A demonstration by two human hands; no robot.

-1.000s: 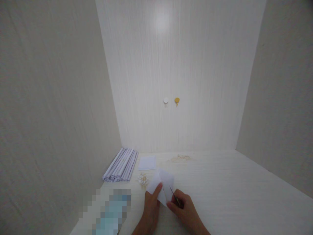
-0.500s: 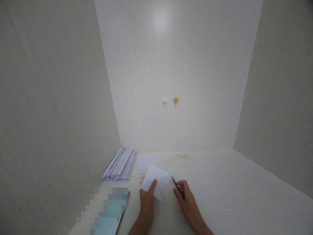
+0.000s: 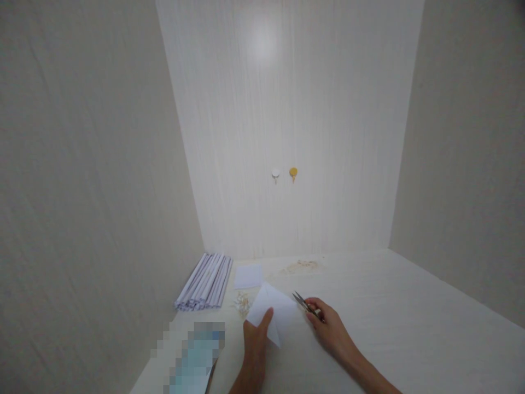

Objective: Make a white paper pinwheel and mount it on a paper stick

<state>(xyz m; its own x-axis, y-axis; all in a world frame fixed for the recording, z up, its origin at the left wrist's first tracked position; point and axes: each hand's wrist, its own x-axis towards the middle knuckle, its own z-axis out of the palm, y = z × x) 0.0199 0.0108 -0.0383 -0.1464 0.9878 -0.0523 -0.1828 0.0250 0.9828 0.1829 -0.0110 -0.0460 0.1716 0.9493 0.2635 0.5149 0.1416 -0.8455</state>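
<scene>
A folded sheet of white paper (image 3: pixel 275 307) is pinched in my left hand (image 3: pixel 256 335), thumb on top, just above the table. To its right my right hand (image 3: pixel 327 323) grips a small pair of scissors (image 3: pixel 308 306). The scissor tips point up and left, close to the paper's right corner, with the blades slightly apart. Whether the tips touch the paper I cannot tell. Left of the paper lies a small heap of pale scraps (image 3: pixel 241 302).
A stack of rolled paper tubes (image 3: pixel 205 282) lies at the back left, beside a flat white paper square (image 3: pixel 248 276). A blurred bluish object (image 3: pixel 194 358) is at the front left. A white hook (image 3: pixel 275 174) and a yellow hook (image 3: pixel 293 172) are on the wall.
The view has shifted slightly. Both hands appear a little further right, with the paper and scissors still held. My right hand and the scissors are angled more to the left.
</scene>
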